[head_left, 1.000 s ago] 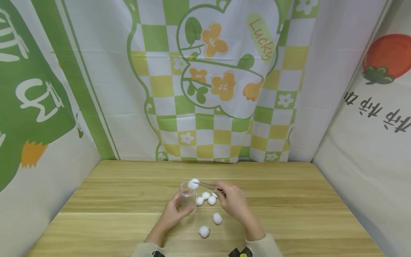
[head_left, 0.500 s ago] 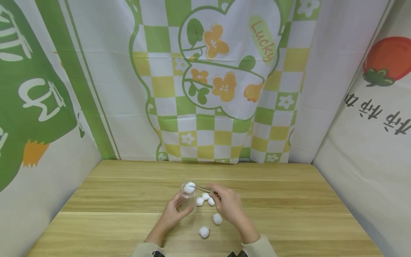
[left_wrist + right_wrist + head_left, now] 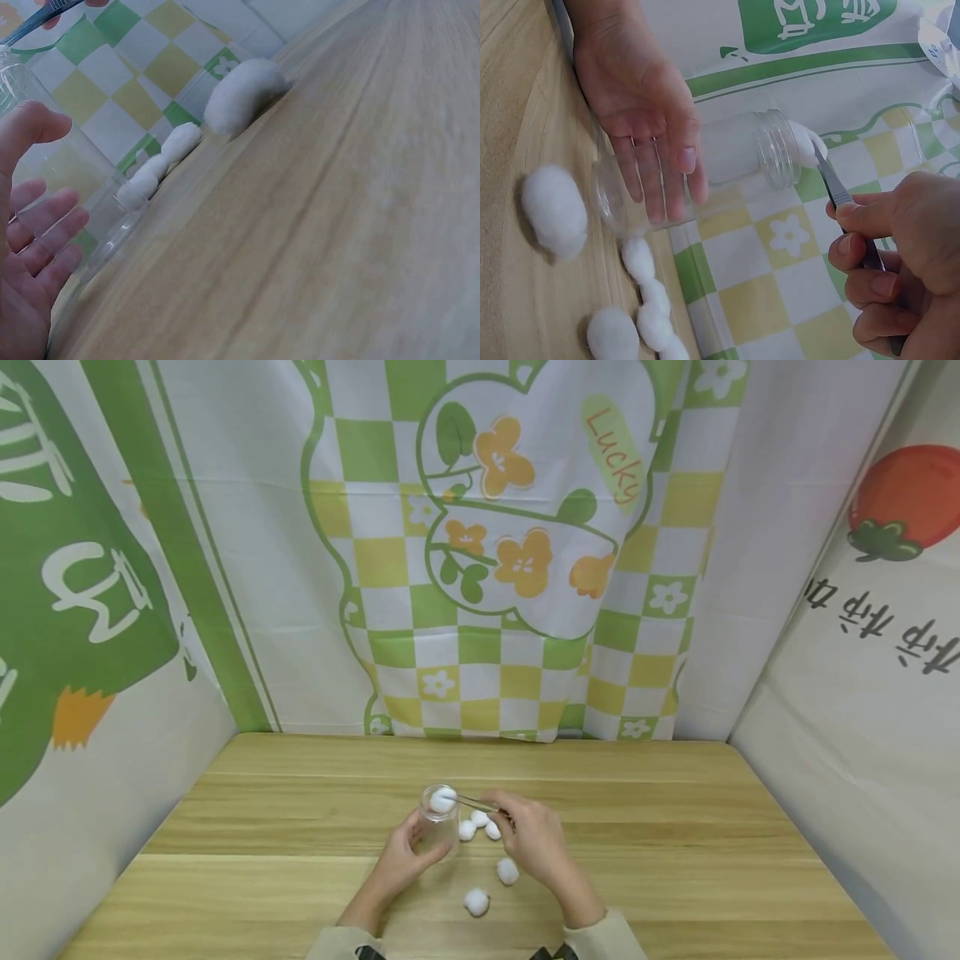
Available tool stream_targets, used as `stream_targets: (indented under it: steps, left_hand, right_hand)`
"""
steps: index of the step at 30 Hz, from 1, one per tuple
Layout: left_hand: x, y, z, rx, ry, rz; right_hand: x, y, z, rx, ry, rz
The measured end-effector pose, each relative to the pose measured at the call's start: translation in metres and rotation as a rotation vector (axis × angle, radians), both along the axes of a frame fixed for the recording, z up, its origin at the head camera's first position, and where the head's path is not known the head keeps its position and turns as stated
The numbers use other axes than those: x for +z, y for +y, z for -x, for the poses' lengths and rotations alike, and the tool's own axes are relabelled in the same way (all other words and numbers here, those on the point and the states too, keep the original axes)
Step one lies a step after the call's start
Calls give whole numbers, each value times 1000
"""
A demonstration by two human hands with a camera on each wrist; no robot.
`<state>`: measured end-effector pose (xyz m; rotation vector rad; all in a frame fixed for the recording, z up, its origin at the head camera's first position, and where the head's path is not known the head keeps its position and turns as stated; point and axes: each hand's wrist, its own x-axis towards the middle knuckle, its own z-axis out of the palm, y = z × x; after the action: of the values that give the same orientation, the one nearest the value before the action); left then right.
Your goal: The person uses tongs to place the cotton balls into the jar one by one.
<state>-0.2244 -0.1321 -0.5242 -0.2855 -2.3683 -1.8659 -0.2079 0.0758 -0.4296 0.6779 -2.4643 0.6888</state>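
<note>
My left hand (image 3: 400,862) grips a clear jar (image 3: 735,150) that stands upright on the table, thumb on one side and fingers on the other. My right hand (image 3: 534,837) pinches metal tweezers (image 3: 838,189), which point left toward the jar. Between the tweezer tips is a white cotton ball (image 3: 443,800), right at the jar's open mouth. In the right wrist view that ball (image 3: 804,142) sits at the threaded rim and partly sticks out. The jar's body shows no other ball inside.
Several loose cotton balls (image 3: 467,831) lie close to the jar's right side. Two more, a nearer ball (image 3: 476,902) and another ball (image 3: 507,871), rest between my forearms. A patterned curtain (image 3: 480,677) hangs behind the wooden table (image 3: 262,810).
My right hand has moved left and slightly down with the tweezers, bringing the cotton ball from above the jar's right rim to over its mouth. The left hand and jar stay nearly still.
</note>
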Motion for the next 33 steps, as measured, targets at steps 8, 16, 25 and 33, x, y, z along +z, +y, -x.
stream_targets:
  steps: [8,16,25,33]
  left_hand:
    - [0,-1,-1,-6,-6,1]
    - [0,-1,-1,-6,-9,-2]
    - [0,-2,0,-19,-25,19]
    - [-1,-3,-1,-44,57,40]
  right_hand:
    - [5,2,-2,19,-98,-41]
    - [9,7,-3,54,-165,-63]
    - [13,15,-2,79,-250,-38]
    - [14,18,0,57,-215,-35]
